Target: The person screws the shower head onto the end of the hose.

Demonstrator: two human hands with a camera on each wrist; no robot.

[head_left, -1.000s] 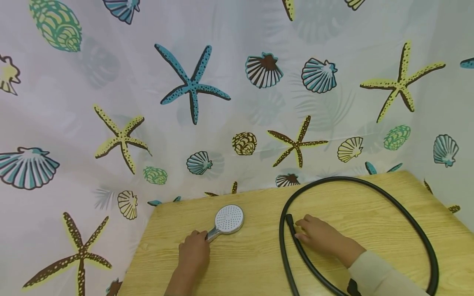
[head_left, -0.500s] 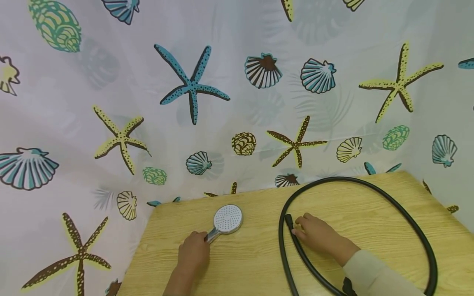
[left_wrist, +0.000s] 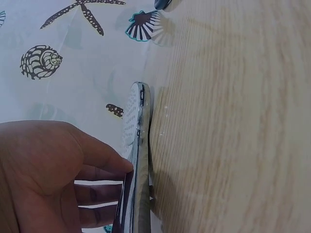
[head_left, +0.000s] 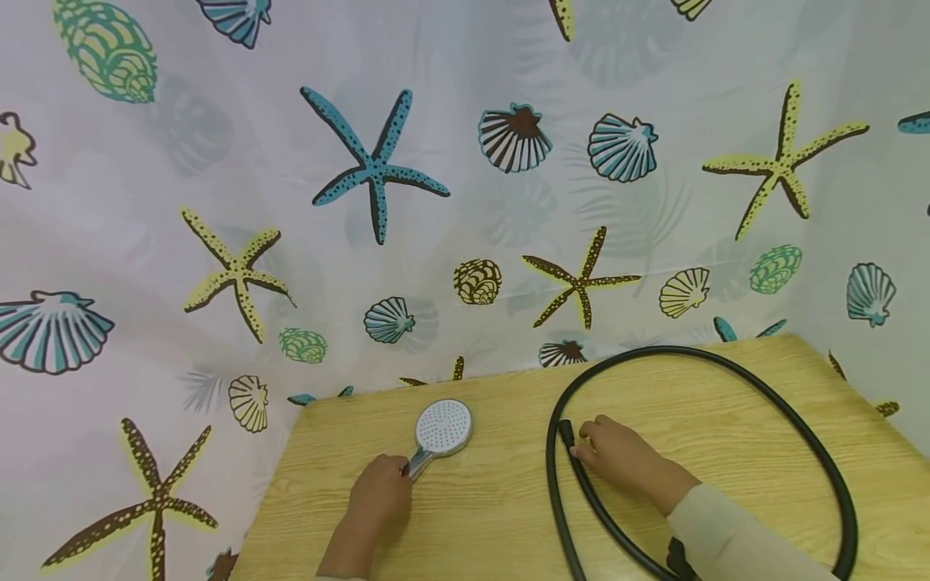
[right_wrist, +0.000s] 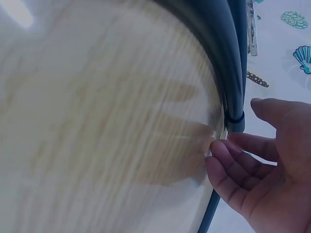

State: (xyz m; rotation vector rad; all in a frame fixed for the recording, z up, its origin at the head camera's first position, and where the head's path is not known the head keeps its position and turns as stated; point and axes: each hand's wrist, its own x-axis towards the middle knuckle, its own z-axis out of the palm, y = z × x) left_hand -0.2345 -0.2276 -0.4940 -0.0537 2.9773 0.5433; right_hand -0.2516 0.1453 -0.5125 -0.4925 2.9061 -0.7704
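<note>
My left hand holds the chrome handle of a shower head whose round white spray face is turned up. In the left wrist view the thumb of the left hand presses the near side of the shower head's handle, with fingers behind it. A black shower hose lies looped on the table, its collared end inside the loop's left side. Close beside that end is my right hand, fingers loosely bent. In the right wrist view its fingertips are right at the hose end, thumb held apart.
The wooden table has its back edge against a white curtain printed with starfish and shells. More curtain stands at the left and right. By the right sleeve is a small black piece.
My right hand has shifted slightly left, closer to the hose end. The shower head has moved a little to the left in my left hand. The hose lies as before.
</note>
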